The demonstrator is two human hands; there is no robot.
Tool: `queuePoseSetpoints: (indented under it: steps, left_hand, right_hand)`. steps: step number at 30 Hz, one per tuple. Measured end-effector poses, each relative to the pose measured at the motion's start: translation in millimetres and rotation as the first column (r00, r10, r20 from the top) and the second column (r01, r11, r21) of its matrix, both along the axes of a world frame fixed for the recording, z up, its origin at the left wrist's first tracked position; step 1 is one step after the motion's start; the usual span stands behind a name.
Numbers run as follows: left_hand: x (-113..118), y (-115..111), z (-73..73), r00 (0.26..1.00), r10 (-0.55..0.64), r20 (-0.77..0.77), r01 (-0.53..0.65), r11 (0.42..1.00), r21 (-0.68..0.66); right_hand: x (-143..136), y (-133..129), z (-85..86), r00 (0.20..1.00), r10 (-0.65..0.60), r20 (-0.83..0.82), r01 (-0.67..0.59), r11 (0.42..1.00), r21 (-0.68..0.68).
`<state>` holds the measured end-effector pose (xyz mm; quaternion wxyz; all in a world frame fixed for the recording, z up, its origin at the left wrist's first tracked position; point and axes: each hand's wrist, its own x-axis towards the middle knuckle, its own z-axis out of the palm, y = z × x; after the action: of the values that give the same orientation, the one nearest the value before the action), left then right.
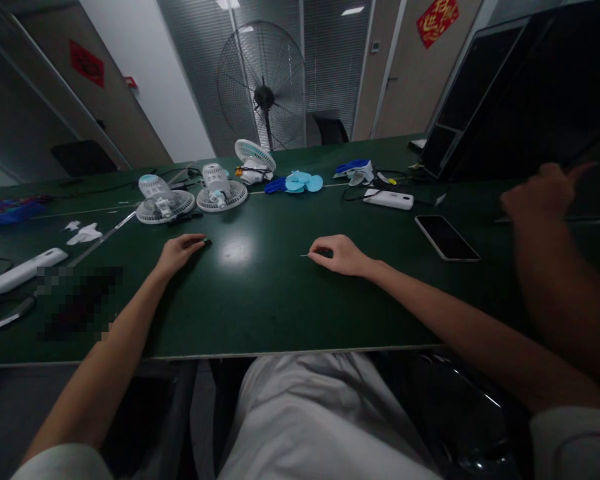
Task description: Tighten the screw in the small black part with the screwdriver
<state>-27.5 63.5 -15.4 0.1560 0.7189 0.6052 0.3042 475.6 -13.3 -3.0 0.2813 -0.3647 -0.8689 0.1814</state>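
My left hand [177, 255] rests low over the green tabletop [260, 300], its fingers pinched on a small dark piece with a green spot [207, 241]. What kind of piece it is, I cannot make out. Across from it, my right hand [341, 257] is closed in a pinch on a thin, pale, pin-like piece [305, 255] that points left. The two hands are well apart. Beyond them lie white fan parts: one round fan grille with a motor housing [222, 195], another such unit [165, 205] to its left, and light-blue fan blades [303, 182].
A phone [447, 238] lies right of my right hand. Behind it are a white fan handle [389, 199] and a blue-and-white bundle [355, 171]. Another person's hand [540, 193] is at the far right near a dark screen. A white bar [27, 270] lies left.
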Motion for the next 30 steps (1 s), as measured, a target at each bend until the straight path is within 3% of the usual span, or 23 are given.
queuePoseSetpoints:
  steps: [4,8,10,12,16,19,26,28,30]
  left_hand:
    - [0.1,-0.1,1.8,0.998,0.000,0.063,0.003,0.999,-0.049]
    - [-4.2,5.7,3.1,0.954,0.033,0.299,0.004,0.992,-0.122]
    - [-6.1,12.0,2.9,0.907,0.126,0.401,-0.086,0.989,-0.116]
    - [-6.9,19.9,2.3,0.851,0.279,0.445,-0.266,0.959,-0.093]
    - [-7.8,34.4,2.5,0.687,0.556,0.468,-0.618,0.786,-0.025]
    - [-9.3,37.0,5.6,0.526,0.682,0.507,-0.796,0.605,0.011]
    - [-8.0,22.6,16.9,0.192,0.780,0.595,-0.977,0.212,0.036]
    - [-7.3,19.4,18.1,0.148,0.788,0.598,-0.986,0.164,0.028]
    - [-7.7,17.7,18.5,0.142,0.793,0.593,-0.987,0.158,0.025]
  right_hand:
    - [19.9,23.5,-2.9,0.981,-0.189,0.034,0.188,0.982,0.035]
    - [48.9,52.1,-7.4,0.895,-0.433,0.111,0.425,0.901,0.092]
    - [63.6,66.3,-9.8,0.826,-0.543,0.152,0.528,0.839,0.131]
    - [75.9,79.8,-12.1,0.732,-0.663,0.157,0.644,0.749,0.158]
    - [89.3,100.9,-16.1,0.506,-0.862,-0.003,0.855,0.501,0.136]
    - [90.3,107.7,-18.6,0.392,-0.914,-0.103,0.919,0.385,0.078]
    - [86.5,102.9,-17.4,0.314,-0.904,-0.289,0.949,0.295,0.110]
    - [86.3,100.3,-15.6,0.291,-0.892,-0.345,0.957,0.271,0.106]
    - [86.2,98.1,-14.1,0.272,-0.879,-0.392,0.962,0.254,0.099]
